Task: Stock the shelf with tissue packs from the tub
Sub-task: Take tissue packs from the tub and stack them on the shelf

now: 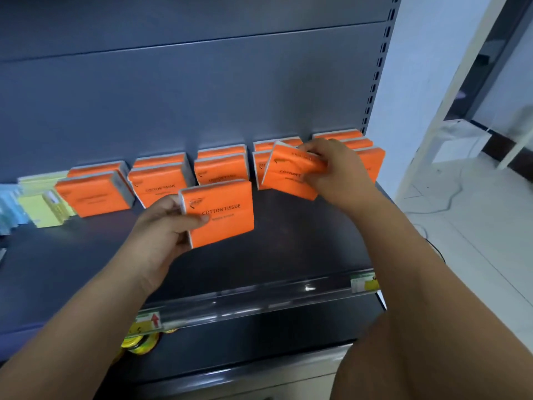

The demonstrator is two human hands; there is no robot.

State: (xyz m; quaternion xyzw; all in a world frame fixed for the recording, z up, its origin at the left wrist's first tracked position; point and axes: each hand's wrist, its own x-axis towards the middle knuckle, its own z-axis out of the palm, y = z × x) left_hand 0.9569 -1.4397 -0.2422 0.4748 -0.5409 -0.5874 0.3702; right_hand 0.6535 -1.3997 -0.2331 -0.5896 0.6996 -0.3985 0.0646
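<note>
Currently, head view, with one dark grey shelf (288, 243) taken as the reference throughout. Left hand (167, 223): thumb laid across the printed face, fingers curled behind, gripping an orange tissue pack (223, 216) lettered COTTON TISSUE. The pack is held upright over the middle of the shelf, in front of the standing stock; whether its lower edge touches the shelf cannot be told. Right hand (337, 171): fingers curled over the top edge of a second pack (285, 174), also orange. This one is tilted with its top leaning left, toward the right rear of the shelf, just in front of the stock there. Standing stock (158, 186): orange packs, upright, in short rows side by side along the back of the shelf, faces forward. Yellow packs (43, 203): at the left end of the shelf, beside the leftmost orange row. Clear price strip (259, 293): runs along the front edge of the shelf. It carries a red-arrow label (150, 320) toward the left and a green-and-yellow label (363, 282) at the right end. White box (458, 140): on the pale floor, well to the right of the shelf.
</note>
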